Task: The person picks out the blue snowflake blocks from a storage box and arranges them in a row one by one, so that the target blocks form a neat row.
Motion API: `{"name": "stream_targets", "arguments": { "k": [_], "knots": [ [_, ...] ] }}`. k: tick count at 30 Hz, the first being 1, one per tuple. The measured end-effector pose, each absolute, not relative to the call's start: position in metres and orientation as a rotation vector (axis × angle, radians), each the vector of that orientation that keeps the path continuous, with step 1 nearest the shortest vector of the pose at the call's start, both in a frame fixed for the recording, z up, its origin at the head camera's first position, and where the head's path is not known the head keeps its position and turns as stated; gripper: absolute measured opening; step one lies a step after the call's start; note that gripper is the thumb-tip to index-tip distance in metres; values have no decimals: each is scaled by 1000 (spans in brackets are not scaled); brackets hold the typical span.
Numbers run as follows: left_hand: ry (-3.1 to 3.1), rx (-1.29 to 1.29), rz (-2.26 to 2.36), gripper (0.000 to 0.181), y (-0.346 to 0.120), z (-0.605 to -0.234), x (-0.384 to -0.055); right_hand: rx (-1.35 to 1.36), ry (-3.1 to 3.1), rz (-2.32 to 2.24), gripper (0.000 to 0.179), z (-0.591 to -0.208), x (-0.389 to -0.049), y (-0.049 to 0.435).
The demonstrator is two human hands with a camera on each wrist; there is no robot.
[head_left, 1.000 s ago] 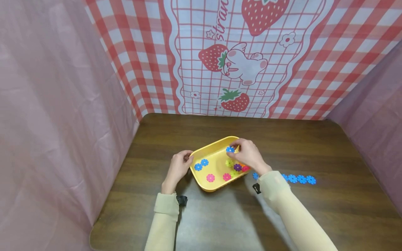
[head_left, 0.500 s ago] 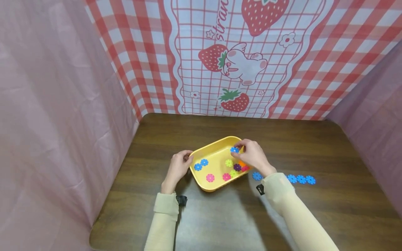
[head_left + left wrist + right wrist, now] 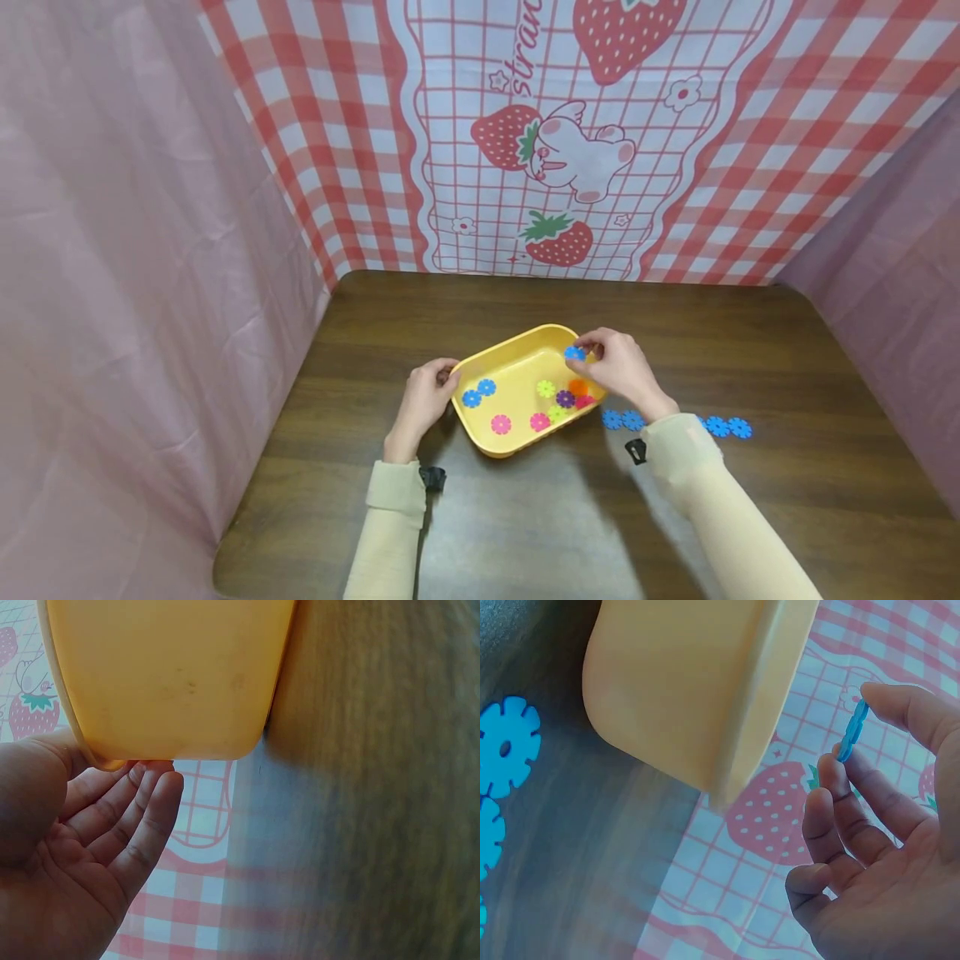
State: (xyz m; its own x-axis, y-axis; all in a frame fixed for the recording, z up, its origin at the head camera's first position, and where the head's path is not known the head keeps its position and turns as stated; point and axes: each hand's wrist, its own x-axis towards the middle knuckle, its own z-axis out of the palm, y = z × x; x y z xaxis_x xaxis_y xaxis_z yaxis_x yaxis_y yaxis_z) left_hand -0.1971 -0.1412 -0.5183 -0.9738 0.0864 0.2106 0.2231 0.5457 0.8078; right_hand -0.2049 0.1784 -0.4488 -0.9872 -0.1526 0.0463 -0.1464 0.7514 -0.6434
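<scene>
My left hand [image 3: 426, 402] grips the left end of a yellow plastic bin [image 3: 517, 340], thumb over the rim and fingers under it; the left wrist view shows the fingers [image 3: 154, 817] against the bin's outer wall. Between thumb and fingertips my right hand [image 3: 621, 367] pinches a blue notched disc [image 3: 574, 353], raised over the bin's right end. The right wrist view has this blue disc [image 3: 853, 731] edge-on. Inside the bin lie two blue discs [image 3: 478, 393], a pink disc [image 3: 501, 424], a purple disc [image 3: 566, 399], an orange disc [image 3: 577, 387] and several yellow and pink ones.
A row of several blue discs [image 3: 717, 427] lies on the wooden table [image 3: 525, 533] right of the bin, partly hidden by the right forearm. A checked strawberry cloth [image 3: 360, 167] hangs behind the table. Pink curtains [image 3: 135, 292] flank both sides.
My right hand has moved right and slightly up with the blue disc, from over the bin's inside toward its right rim. The left hand and bin have stayed in place.
</scene>
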Motion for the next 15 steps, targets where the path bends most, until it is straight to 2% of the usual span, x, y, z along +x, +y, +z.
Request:
{"name": "stream_targets", "arguments": {
  "k": [15],
  "knots": [
    [-2603,-283,-1418,18,-141,-518,-196,-311,2988,-1101,36,-442,-199,197]
  ]
}}
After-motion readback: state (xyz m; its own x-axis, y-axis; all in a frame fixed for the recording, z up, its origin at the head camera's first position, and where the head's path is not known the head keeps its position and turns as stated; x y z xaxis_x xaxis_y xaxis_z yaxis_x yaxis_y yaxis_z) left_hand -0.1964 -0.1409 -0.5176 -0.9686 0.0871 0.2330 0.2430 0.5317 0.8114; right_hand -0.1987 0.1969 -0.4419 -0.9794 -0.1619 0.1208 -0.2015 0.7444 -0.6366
